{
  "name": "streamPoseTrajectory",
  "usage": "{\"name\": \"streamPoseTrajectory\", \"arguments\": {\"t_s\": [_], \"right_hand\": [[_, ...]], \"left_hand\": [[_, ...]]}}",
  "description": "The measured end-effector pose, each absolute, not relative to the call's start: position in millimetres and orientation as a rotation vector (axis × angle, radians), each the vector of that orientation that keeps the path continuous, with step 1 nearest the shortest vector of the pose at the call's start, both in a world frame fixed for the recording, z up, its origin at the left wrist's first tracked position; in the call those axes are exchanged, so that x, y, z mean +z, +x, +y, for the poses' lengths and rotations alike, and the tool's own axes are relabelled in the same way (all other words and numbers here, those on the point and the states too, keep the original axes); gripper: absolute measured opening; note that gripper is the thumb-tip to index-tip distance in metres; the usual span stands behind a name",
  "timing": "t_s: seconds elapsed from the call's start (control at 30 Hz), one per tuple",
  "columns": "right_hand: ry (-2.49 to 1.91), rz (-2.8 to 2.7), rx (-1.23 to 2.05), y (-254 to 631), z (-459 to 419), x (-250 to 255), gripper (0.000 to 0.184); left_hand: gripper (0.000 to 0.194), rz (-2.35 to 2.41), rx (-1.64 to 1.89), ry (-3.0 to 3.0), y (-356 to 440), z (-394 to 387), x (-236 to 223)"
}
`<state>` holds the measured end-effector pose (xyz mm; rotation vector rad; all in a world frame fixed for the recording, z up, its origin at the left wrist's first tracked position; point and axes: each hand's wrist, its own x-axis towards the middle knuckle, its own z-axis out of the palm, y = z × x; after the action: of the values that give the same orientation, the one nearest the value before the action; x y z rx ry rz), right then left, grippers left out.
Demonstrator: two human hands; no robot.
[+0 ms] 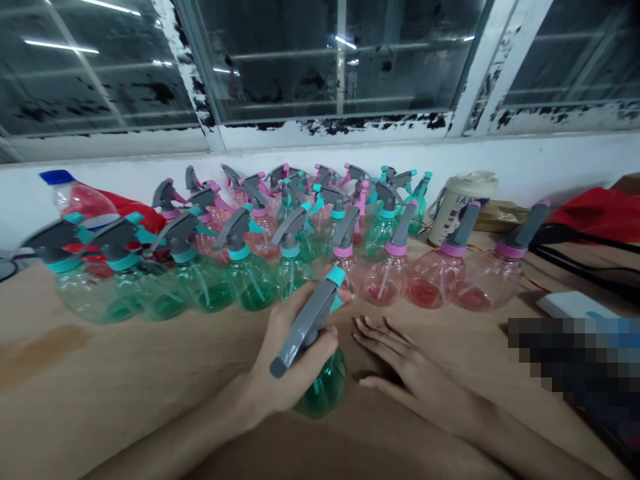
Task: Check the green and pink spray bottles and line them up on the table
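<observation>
Spanning the table [165, 373], both forearms [195, 427] angled inward. Left hand [285, 383] was clasped around the neck of a green spray bottle [324, 390]; right hand [410, 367] lay palm-down, fingers spread, gripping nothing. Held bottle sat between both hands. Green bottles [251, 287] and pink bottles [386, 283] behind showed shallow liquid.

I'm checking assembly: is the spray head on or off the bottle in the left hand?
Apparently on: the grey spray head sits above the green bottle, but the left hand hides where they meet.
</observation>
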<state>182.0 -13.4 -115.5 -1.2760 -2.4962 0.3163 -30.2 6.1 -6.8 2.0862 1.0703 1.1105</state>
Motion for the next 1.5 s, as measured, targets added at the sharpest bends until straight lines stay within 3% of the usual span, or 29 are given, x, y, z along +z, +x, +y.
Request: {"name": "streamPoseTrajectory", "arguments": {"t_s": [0.7, 0.93, 1.17, 1.5], "right_hand": [[-1.289, -2.509, 0.365, 183, -12, -115, 0.061], [-1.269, -2.48, 0.376, 183, -13, -115, 0.061], [-1.236, -2.472, 0.376, 184, -12, -117, 0.061], [-1.205, -2.438, 0.411, 185, -11, -117, 0.059]], "left_hand": [[0.008, 1.105, 1.171, 2.018, -29, 5, -18], [0.03, 1.034, 1.121, 1.928, -31, 5, -18], [0.005, 1.149, 1.133, 1.961, -31, 4, -22], [0.007, 1.145, 1.066, 2.067, -33, 6, -12]]}}
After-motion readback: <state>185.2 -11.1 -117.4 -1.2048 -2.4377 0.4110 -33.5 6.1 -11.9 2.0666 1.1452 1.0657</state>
